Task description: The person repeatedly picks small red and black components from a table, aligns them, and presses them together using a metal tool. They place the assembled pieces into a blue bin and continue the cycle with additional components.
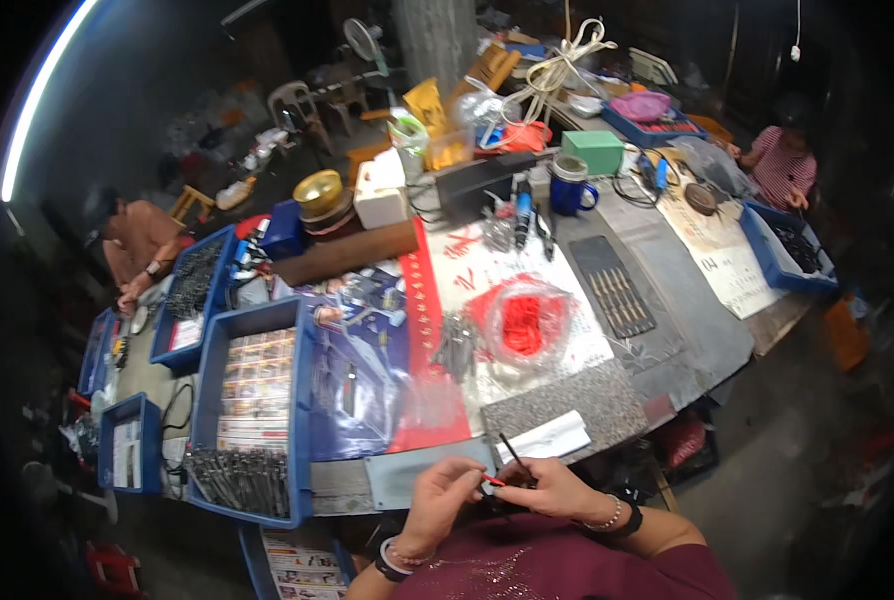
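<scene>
Both hands meet in front of the maroon shirt [557, 560], just short of the near edge of the table [339, 490]. Between them sits a small red piece [493, 481], to the right of the left hand [448, 499] and to the left of the right hand [559, 490], with the fingers of both close about it. Its long axis runs roughly across the body, the right end set a little nearer the shirt.

The left hand is nearly closed, thumb and fingertips pinched on the left end of the red piece. The right hand is curled in, with a thin dark rod [512, 449] gripped between thumb and fingers; at this size, I cannot tell whether its fingertips also grip the red piece. The rod belongs to the right side, being nearer that hand. It points up and away from the body, leaning left, its free end beside the folded white paper [545, 437].

Farther off on the table, an open plastic bag [559, 312] holds red pieces [523, 328]. To the left, a blue tray [200, 400] holds a row of dark metal parts [239, 482].
</scene>
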Demonstrator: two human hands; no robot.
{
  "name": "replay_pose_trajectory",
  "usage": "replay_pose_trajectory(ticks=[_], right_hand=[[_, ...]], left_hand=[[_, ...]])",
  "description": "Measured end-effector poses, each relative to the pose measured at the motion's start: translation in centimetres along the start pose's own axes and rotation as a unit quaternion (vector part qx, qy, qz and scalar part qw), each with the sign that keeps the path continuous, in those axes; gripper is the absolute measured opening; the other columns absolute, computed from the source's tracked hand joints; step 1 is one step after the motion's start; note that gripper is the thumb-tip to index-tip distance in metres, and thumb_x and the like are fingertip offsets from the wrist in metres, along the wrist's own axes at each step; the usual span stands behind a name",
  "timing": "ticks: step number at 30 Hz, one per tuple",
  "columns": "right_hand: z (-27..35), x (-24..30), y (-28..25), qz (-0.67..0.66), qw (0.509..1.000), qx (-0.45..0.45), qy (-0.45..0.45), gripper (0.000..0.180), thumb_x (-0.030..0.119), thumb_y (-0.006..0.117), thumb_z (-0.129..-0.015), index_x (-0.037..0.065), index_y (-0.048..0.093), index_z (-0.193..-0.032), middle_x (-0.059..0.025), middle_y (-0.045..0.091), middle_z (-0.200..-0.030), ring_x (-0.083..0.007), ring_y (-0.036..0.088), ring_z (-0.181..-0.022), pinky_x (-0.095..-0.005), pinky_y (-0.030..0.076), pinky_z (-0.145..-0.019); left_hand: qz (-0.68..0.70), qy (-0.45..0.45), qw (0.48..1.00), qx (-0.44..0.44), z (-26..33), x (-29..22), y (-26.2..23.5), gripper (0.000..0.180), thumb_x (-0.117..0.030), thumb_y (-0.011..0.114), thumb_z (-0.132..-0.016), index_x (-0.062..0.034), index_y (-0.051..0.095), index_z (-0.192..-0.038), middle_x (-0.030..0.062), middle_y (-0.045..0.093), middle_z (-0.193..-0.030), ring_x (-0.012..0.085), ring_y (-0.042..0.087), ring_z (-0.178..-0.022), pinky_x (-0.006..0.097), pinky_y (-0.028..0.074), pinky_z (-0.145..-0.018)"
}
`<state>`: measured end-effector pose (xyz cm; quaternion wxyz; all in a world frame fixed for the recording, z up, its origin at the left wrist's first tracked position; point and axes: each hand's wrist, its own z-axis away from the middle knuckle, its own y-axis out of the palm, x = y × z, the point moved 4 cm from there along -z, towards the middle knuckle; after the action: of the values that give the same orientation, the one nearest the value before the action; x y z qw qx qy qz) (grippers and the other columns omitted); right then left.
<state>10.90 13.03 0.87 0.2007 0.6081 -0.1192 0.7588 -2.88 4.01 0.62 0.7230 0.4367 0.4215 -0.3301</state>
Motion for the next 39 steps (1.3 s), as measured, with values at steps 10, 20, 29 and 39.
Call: replay_pose_trajectory(ticks=[10,20,29,39], right_hand=[[2.2,-0.3,-0.1,-0.004,0.992,-0.08,-0.097,0.021,0.009,0.068,-0.085,-0.005,0.063,-0.1,-0.0059,0.067,-0.086,-0.0079,0.061,-0.075,-0.0226,0.049,-0.068],[5.6,3.8,3.3,0.007,0.986,-0.118,-0.119,0.011,0.009,0.065,-0.087,0.0,0.068,-0.093,0.0045,0.058,-0.067,-0.0026,0.047,-0.053,-0.0198,0.033,-0.044],[6.8,4.0,5.8,0.043,0.987,-0.106,-0.11,0.012,0.012,0.062,-0.089,0.003,0.07,-0.092,0.0053,0.058,-0.063,-0.0019,0.046,-0.05,-0.0182,0.034,-0.044],[5.6,3.1,5.7,0.069,0.989,-0.1,-0.086,0.016,0.01,0.062,-0.087,0.004,0.067,-0.101,0.0024,0.061,-0.072,-0.0044,0.05,-0.056,-0.0195,0.037,-0.048]], left_hand=[[-0.03,0.042,0.996,0.069,1.5,1.1,1.5,0.017,-0.014,0.055,-0.094,-0.0014,0.06,-0.105,-0.0016,0.06,-0.088,0.0028,0.052,-0.073,0.017,0.044,-0.065],[0.017,0.094,0.99,0.1,3.9,1.7,1.5,0.025,-0.018,0.057,-0.094,-0.0019,0.059,-0.113,0.0002,0.062,-0.096,0.004,0.054,-0.076,0.018,0.044,-0.068],[0.098,0.105,0.986,0.083,5.9,2.4,-0.2,0.026,-0.017,0.056,-0.094,-0.0015,0.058,-0.115,0.0014,0.063,-0.097,0.0041,0.054,-0.075,0.017,0.044,-0.066],[0.153,0.075,0.981,0.091,5.2,3.4,-0.7,0.024,-0.018,0.056,-0.095,-0.0031,0.06,-0.112,-0.0032,0.061,-0.09,0.0031,0.052,-0.07,0.016,0.042,-0.064]])
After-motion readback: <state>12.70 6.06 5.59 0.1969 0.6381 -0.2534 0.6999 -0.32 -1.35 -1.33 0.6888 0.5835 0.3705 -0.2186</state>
